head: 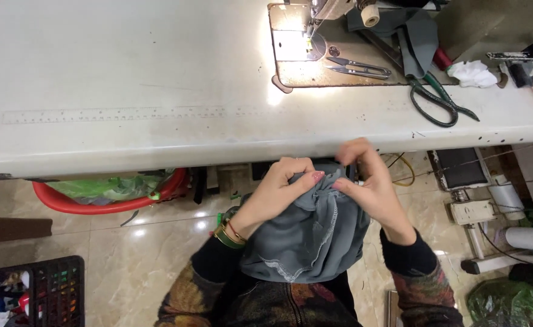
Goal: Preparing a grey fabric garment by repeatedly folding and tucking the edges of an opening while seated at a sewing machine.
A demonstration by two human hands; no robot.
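A long pale counter spans the far side, with a sewing machine and green-handled shears at its right. Near its edge, the left hand and right hand each pinch grey fabric, apparently bunched over the lap.

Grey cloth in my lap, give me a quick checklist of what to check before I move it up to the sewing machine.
1. Both hands on the grey cloth: ok, left hand and right hand pinch its bunched top edge.
2. Stitched edge visible: ok, a light seam runs along the cloth's folds.
3. Machine plate free: ok, lit and bare under the needle.
4. Thread snips out of the way: ok, they lie just right of the plate.
5. Green-handled scissors within reach: ok, on the table to the right.
6. Needle threaded: cannot tell.
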